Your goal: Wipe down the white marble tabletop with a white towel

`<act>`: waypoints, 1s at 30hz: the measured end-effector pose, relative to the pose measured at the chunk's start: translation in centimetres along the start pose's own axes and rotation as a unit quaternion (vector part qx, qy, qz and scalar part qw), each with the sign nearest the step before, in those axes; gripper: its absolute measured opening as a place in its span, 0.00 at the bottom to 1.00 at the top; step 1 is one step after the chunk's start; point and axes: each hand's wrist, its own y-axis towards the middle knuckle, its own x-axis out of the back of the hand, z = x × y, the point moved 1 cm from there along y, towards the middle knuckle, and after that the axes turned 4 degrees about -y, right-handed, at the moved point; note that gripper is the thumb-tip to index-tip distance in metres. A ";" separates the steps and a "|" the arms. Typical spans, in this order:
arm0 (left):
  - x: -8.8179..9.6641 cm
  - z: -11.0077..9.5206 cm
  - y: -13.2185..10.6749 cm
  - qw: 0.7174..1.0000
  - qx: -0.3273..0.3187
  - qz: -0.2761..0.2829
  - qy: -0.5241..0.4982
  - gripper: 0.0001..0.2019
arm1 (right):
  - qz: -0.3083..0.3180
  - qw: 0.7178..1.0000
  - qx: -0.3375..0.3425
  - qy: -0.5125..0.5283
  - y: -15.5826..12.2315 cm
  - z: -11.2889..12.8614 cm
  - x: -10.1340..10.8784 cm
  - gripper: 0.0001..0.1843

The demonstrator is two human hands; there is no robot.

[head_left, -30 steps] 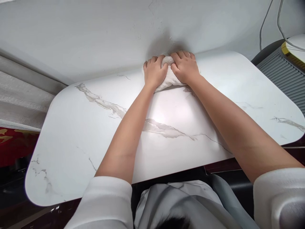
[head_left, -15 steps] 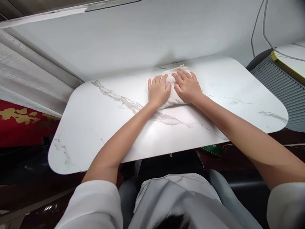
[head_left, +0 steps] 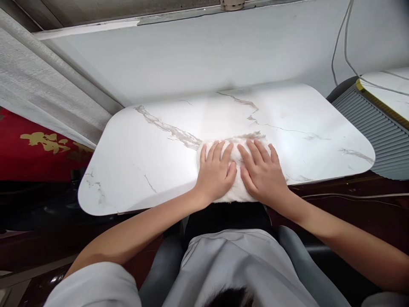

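A white fluffy cloth lies at the front edge of the white marbled table, near my body. My left hand rests palm down on its left part, fingers stretched forward and slightly apart. On the right part, my right hand presses flat with its fingers spread. Both thumbs point inward, with a strip of cloth showing between them. The hands hide much of the cloth, and its far edge looks ruffled beyond the fingertips.
A pale wall stands behind the table. To the left hang a whitish curtain and a red cloth with gold markings. At the right are a grey ribbed cabinet and loose cables.
Both hands have drawn the cloth from near the table's back edge toward my body, to the front edge. My elbows are bent further outward, and the view has shifted slightly.
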 end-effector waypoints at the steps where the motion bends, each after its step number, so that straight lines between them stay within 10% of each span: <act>1: 0.1 0.0 -0.6 1.000 -0.003 0.003 0.000 0.24 | -0.003 1.000 0.004 -0.002 -0.4 0.4 0.2 0.29; 12: 0.6 1.2 0.6 1.000 0.023 0.016 0.005 0.24 | 0.042 0.999 0.023 0.007 2.4 0.3 -0.5 0.30; 30: -0.1 11.9 16.8 0.992 0.070 -0.082 -0.059 0.19 | 0.014 0.994 -0.006 0.105 20.5 -3.5 -8.1 0.26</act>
